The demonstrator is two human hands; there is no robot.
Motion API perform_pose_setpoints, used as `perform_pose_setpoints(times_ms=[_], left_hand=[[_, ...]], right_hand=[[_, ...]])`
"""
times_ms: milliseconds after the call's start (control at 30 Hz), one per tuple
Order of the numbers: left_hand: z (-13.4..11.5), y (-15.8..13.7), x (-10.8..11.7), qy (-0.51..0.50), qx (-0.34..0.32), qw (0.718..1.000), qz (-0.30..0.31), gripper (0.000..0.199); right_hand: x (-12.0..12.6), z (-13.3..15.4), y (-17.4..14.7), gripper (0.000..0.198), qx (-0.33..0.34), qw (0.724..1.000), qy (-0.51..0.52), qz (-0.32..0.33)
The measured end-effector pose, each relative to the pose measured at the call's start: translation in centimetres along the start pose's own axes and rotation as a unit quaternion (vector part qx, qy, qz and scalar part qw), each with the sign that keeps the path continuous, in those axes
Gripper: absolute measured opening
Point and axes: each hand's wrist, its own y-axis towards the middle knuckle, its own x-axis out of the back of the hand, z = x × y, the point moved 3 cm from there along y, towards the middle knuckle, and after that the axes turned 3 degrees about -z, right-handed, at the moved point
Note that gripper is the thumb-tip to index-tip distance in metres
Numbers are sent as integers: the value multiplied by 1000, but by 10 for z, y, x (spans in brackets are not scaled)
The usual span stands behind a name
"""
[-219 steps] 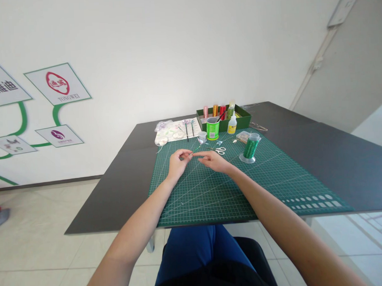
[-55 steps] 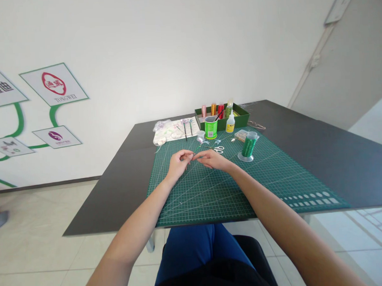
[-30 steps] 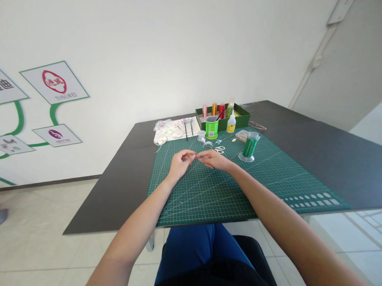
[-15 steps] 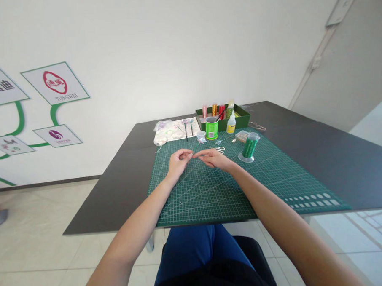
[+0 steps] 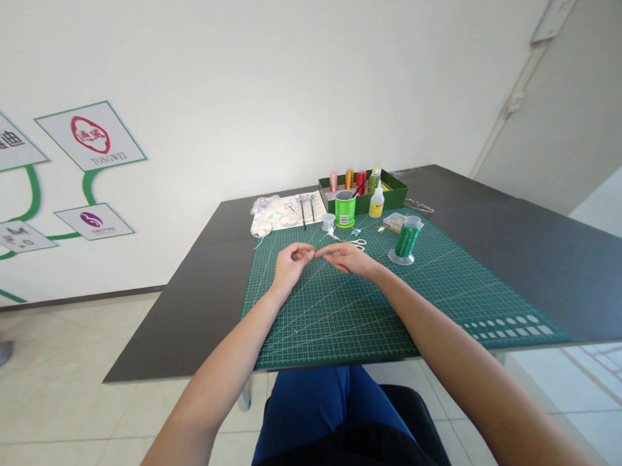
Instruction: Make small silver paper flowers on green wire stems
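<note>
The green stem (image 5: 320,242) shows more plainly than a moment ago, its pale tip (image 5: 332,235) at one o'clock from the left hand (image 5: 292,262), whose grip pinches it; I'd guess it's being turned. The right hand (image 5: 349,257) points in from three o'clock; whether it's gripping, I can't tell.

trousers (image 5: 311,411): blue | top (image 5: 346,458): black (only partly in view) | forearms (image 5: 238,346): bare

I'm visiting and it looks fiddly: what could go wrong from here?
The thin green stem might slip or bend, pinched by the left hand. The right hand could knock the white-handled scissors just beyond it. The green thread spool, upright farther right, might tip if an arm brushes it.
</note>
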Motion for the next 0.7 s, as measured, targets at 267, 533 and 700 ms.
perform_pose_setpoints(times_ms=[267, 533, 700], left_hand=[[0, 0, 0, -5, 7, 1000, -2, 26], [1, 0, 0, -11, 35, 999, 1, 28], [2, 0, 0, -7, 34, 999, 2, 28]], right_hand=[[0, -1, 1, 49, -2, 1000, 1, -4], [1, 0, 0, 50, 4, 1000, -3, 2], [1, 0, 0, 51, 3, 1000, -7, 1]])
